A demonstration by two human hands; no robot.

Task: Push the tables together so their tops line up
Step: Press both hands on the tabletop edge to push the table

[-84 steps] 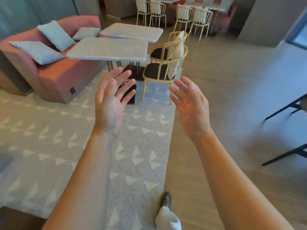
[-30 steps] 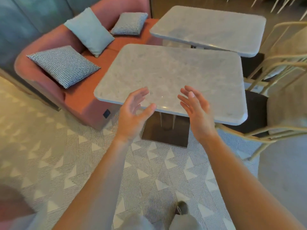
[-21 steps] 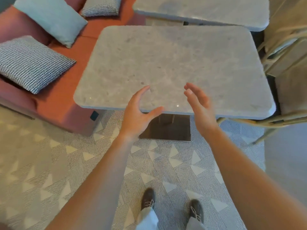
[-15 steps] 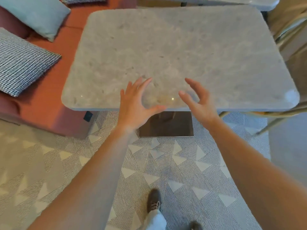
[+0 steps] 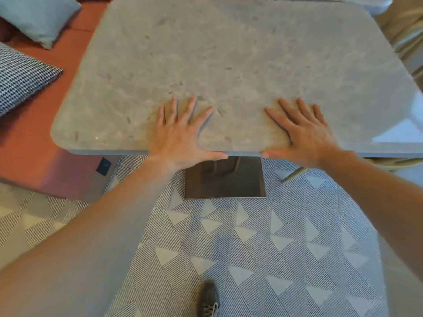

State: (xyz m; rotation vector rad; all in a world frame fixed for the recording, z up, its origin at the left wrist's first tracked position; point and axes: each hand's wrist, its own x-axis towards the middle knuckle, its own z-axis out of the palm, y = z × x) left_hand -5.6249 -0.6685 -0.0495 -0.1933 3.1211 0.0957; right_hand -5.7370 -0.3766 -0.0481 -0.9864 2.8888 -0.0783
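The near table (image 5: pixel 229 60) has a grey marble top with rounded corners and fills the upper half of the head view. My left hand (image 5: pixel 180 131) lies flat on the top at its front edge, fingers spread, thumb along the edge. My right hand (image 5: pixel 302 131) rests the same way a little to the right, its thumb also on the edge. Only a pale sliver of the second table (image 5: pixel 380 5) shows beyond the far right corner. The gap between the two tops is mostly out of frame.
A red sofa (image 5: pixel 34 145) with a checked cushion (image 5: pixel 20 74) and a pale blue cushion (image 5: pixel 41 17) sits close against the table's left side. A cream chair (image 5: pixel 405 35) stands at the right. The square metal table base (image 5: pixel 225 179) rests on a patterned rug (image 5: pixel 286 248), near my shoe (image 5: pixel 208 300).
I have walked up to the near table. Both hands came down from the air and spread apart onto its front edge, and the view tilted further down.
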